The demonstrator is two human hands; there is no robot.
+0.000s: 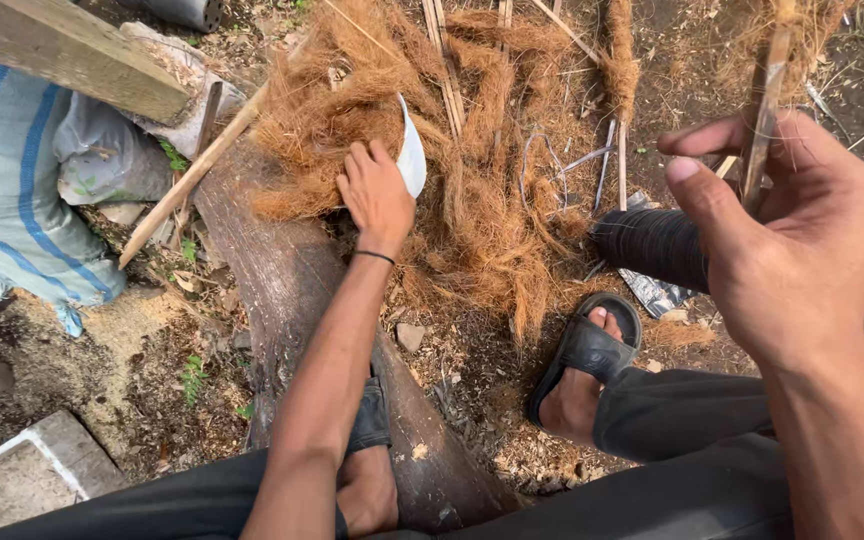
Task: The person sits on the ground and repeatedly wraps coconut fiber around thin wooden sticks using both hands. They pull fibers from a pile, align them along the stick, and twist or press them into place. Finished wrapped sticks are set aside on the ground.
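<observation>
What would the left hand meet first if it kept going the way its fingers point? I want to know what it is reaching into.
The left hand already rests on the brown fibre pile; straight on lies more fibre, probably.

**Hidden and cut off**

The stick point(764, 110) pinched in the right hand point(787, 240) runs out past the top edge, and its lower end is behind the fingers. The left hand point(377, 195) covers part of a white curved piece point(412, 155); its fingertips sink into the brown fibre pile point(472, 200). The striped sack point(2, 190) and wooden plank point(62, 55) are cut by the left edge.
</observation>
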